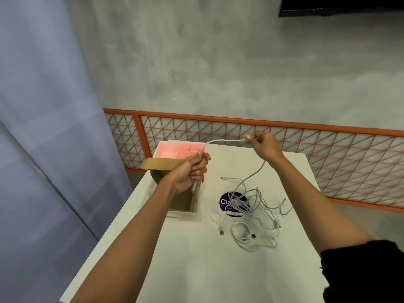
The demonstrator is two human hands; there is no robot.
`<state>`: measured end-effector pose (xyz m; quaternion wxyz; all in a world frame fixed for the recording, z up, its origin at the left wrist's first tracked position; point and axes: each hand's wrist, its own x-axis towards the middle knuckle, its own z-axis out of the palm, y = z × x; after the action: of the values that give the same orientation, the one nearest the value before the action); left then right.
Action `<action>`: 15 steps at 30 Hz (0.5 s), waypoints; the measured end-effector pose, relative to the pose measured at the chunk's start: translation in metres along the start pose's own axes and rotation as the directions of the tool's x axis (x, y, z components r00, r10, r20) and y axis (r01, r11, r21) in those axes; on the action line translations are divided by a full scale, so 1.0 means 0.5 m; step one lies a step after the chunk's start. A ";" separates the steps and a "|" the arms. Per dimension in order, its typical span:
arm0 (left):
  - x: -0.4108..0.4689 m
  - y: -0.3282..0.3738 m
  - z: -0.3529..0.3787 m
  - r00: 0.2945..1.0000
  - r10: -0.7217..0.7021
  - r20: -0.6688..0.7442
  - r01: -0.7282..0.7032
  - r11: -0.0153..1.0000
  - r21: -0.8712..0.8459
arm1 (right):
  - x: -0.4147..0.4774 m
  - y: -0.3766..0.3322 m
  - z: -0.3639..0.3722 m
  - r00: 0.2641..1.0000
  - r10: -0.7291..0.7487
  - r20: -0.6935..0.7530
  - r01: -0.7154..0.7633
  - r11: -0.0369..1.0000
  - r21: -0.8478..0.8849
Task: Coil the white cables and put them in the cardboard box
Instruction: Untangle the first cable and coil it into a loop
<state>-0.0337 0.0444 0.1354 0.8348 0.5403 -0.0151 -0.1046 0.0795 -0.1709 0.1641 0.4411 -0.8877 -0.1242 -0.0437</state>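
A white cable (pixel 225 141) stretches in the air between both hands. My left hand (pixel 192 171) is closed around one end, above the open cardboard box (pixel 193 202) at the table's left side. My right hand (pixel 263 144) pinches the cable farther along, raised over the table's far edge. From the right hand the cable hangs down into a tangled heap of white cables (pixel 251 213) lying on the white table (pixel 196 259). The box is partly hidden by my left forearm.
A pink divided organiser tray (pixel 172 152) stands behind the box. A round dark blue sticker (pixel 225 201) lies under the cables. An orange mesh railing (pixel 306 145) runs behind the table. A grey wall panel stands at the left.
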 end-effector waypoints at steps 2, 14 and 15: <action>0.010 0.014 0.007 0.998 0.064 0.011 -0.064 0.998 -0.010 | -0.010 0.010 0.020 0.993 -0.007 0.119 0.018 0.996 -0.088; 0.051 0.006 0.030 0.979 0.193 -0.073 -0.165 0.944 0.285 | -0.084 -0.045 0.085 0.683 0.004 0.731 0.160 0.975 -0.155; 0.051 0.000 0.026 0.979 0.185 -0.089 -0.145 0.930 0.339 | -0.083 -0.055 0.080 0.681 -0.009 0.732 0.166 0.976 -0.142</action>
<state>-0.0106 0.0279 0.1386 0.7375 0.6748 -0.0278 0.0024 0.0309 -0.1311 0.1532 0.2633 -0.8641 -0.3263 0.2785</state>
